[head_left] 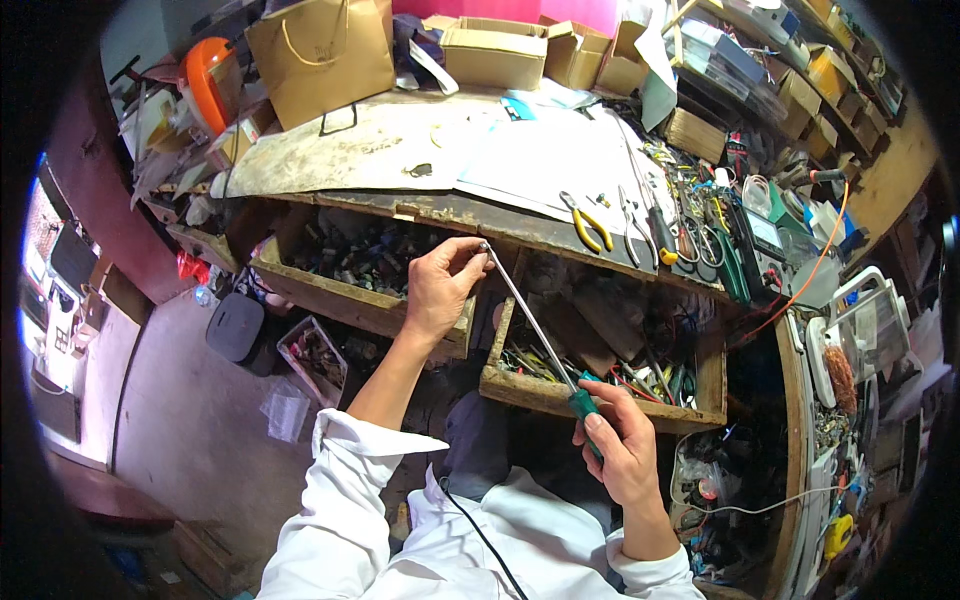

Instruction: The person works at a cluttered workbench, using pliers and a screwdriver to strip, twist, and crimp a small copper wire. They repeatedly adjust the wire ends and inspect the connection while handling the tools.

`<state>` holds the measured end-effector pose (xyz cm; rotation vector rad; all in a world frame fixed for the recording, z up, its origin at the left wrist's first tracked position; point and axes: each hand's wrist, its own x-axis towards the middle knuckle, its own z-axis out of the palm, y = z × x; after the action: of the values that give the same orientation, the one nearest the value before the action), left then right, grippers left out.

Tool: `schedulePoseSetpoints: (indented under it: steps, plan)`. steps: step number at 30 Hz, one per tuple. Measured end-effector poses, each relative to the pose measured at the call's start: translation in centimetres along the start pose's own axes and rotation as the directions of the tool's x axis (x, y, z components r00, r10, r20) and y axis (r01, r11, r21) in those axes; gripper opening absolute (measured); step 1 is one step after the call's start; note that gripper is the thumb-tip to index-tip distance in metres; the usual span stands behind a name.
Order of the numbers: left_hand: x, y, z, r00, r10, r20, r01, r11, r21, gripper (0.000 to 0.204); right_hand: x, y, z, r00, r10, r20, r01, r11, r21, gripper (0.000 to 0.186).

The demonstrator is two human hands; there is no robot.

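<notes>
My right hand (622,440) is closed round the green handle of a long screwdriver (535,328), its fingers partly wrapped over the grip. The thin metal shaft slants up and left to my left hand (441,285). There, thumb and forefinger pinch a small metal piece (484,247) against the shaft's tip; it is too small to name. Both hands are held above two pulled-out wooden drawers. Below the left hand is the left drawer (385,318), full of small dark parts. The right drawer (600,405), beneath the shaft, holds tools and wires.
On the bench (350,150) lie yellow-handled pliers (588,222), a second pair of pliers (637,228) and more tools at the right. A paper bag (325,60) and cardboard boxes (493,55) stand behind. A bin (312,362) sits on the floor at left.
</notes>
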<state>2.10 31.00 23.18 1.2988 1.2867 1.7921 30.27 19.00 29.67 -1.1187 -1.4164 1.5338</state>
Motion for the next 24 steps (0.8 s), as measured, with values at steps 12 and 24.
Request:
schedulePoseSetpoints:
  steps: [12,24]
  plan:
    - [0.2,-0.7,0.2,0.998,0.061,-0.020,-0.061,0.998,0.019,0.020,0.6,0.4,0.8,0.986,-0.167,0.001,0.162,0.954,-0.253,0.035]
    - [-0.3,-0.3,0.2,0.995,0.104,-0.004,-0.103,0.992,0.076,0.020,0.8,1.0,1.0,0.840,-0.537,0.077,0.437,0.586,-0.682,0.036]
